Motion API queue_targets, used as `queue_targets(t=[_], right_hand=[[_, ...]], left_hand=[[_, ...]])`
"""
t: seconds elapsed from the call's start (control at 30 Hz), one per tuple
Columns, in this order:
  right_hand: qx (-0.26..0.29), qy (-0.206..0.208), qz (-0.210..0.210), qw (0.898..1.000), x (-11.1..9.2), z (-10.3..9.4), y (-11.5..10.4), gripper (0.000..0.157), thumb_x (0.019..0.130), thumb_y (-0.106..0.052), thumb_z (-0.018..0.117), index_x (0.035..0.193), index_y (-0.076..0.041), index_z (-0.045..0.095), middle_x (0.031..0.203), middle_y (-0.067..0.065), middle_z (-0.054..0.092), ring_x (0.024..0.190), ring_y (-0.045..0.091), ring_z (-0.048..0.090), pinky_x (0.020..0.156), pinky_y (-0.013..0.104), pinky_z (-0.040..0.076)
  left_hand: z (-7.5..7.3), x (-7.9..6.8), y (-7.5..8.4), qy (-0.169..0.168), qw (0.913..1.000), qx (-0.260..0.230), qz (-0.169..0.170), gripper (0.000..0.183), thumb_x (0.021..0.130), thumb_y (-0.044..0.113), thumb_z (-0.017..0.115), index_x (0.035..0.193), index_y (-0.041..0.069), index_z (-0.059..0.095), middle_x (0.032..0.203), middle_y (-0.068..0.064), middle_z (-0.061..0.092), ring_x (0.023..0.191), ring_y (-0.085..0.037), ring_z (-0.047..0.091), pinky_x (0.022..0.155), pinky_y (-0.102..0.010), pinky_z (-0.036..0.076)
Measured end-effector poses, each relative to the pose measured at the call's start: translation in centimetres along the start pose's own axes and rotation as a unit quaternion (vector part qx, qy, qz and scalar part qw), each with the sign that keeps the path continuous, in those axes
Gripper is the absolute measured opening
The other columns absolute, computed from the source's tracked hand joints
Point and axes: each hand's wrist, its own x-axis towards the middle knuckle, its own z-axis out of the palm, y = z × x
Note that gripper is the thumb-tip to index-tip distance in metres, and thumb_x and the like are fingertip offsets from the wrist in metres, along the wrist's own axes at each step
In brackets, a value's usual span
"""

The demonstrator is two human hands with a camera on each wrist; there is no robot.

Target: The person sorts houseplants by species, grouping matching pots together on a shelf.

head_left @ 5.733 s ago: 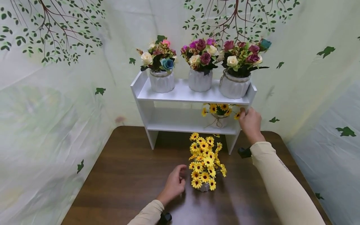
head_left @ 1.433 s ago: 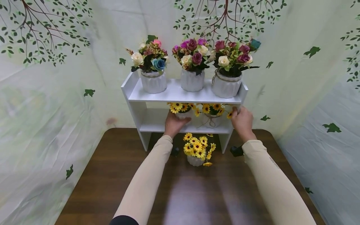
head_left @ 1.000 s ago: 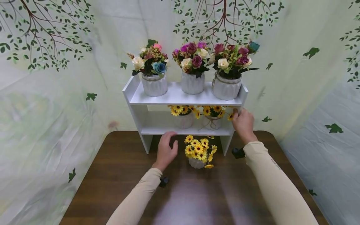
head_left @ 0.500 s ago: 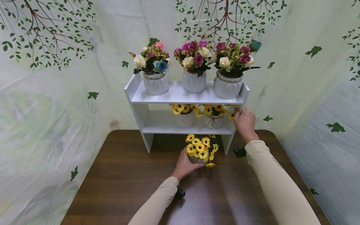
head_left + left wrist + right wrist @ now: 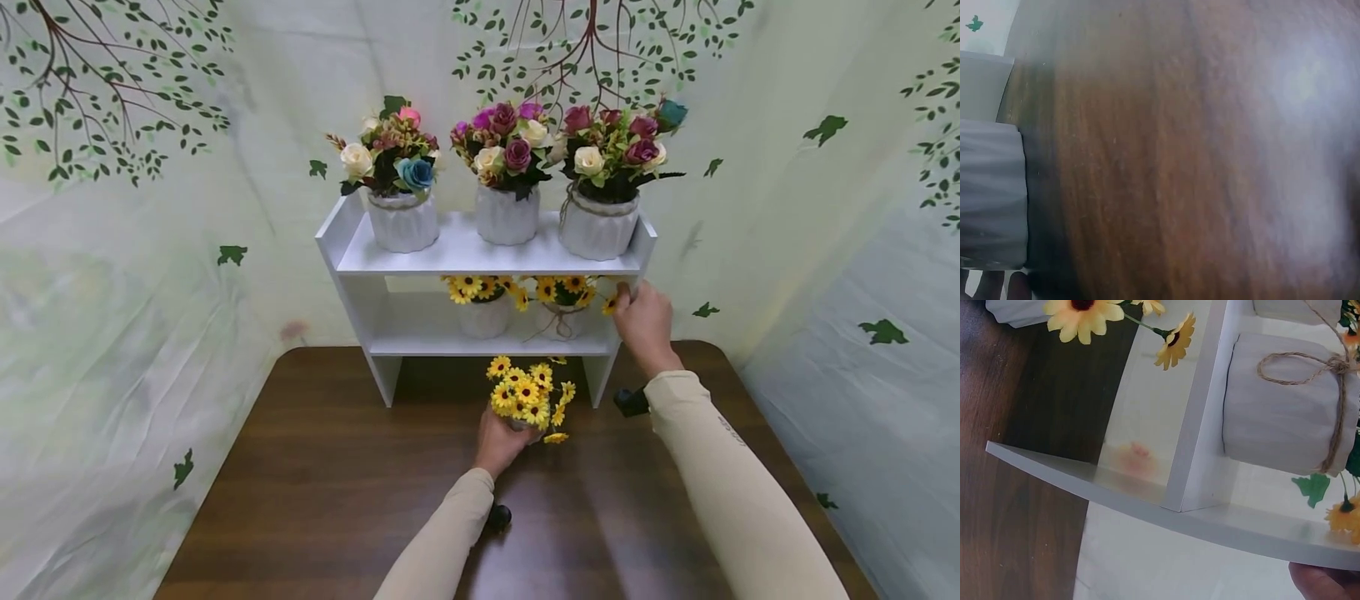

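My left hand holds the pot of yellow daisies standing on the brown table in front of the white shelf. Fingers and thumb curl round the pot, which is mostly hidden by the hand and blooms in the head view. A pale ridged pot wall fills the left edge of the left wrist view, dark fingertips below it. My right hand grips the shelf's right side panel. On the middle board sit a plain pot of yellow daisies and one tied with twine.
On the top board stand three white pots of mixed roses: a left one, a middle one and a right one. A pale cloth backdrop with printed leaves closes in the brown table behind and at the sides.
My left hand set one daisy pot on the middle board, let go, drew back and took hold of the remaining pot on the table. The right hand has kept its grip on the shelf.
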Motion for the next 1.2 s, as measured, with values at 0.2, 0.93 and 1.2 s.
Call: queue_targets(t=[0.2, 0.93, 1.2], right_hand=[[0.001, 0.001, -0.002, 1.000, 0.0, -0.1, 0.1, 0.038, 0.100, -0.016, 0.050, 0.067, 0.002, 0.052, 0.070, 0.030, 0.061, 0.067, 0.050, 0.057, 0.062, 0.058, 0.043], [0.011, 0.000, 0.002, 1.000, -0.4, -0.4, 0.4, 0.034, 0.100, -0.014, 0.050, 0.071, 0.003, 0.054, 0.072, 0.029, 0.062, 0.066, 0.045, 0.056, 0.060, 0.053, 0.042], [0.013, 0.005, -0.009, 1.000, -0.3, -0.3, 0.1, 0.033, 0.099, -0.014, 0.050, 0.071, 0.004, 0.054, 0.073, 0.032, 0.063, 0.068, 0.050, 0.057, 0.062, 0.058, 0.042]], left_hand=[[0.4, 0.0, 0.0, 0.009, 0.9998, 0.005, -0.018, 0.076, 0.069, 0.030, 0.088, 0.133, 0.013, 0.050, 0.124, -0.008, 0.063, 0.118, -0.028, 0.060, 0.103, -0.048, 0.048], [-7.5, -1.0, 4.5, -0.005, 0.9999, -0.013, -0.010, 0.091, 0.057, 0.029, 0.096, 0.134, 0.013, 0.050, 0.127, -0.004, 0.064, 0.120, -0.022, 0.060, 0.105, -0.044, 0.048], [-16.6, 0.1, 8.5, 0.069, 0.9969, -0.038, -0.007, 0.086, 0.061, 0.011, 0.093, 0.134, 0.013, 0.049, 0.130, -0.009, 0.062, 0.123, -0.026, 0.058, 0.109, -0.046, 0.045]])
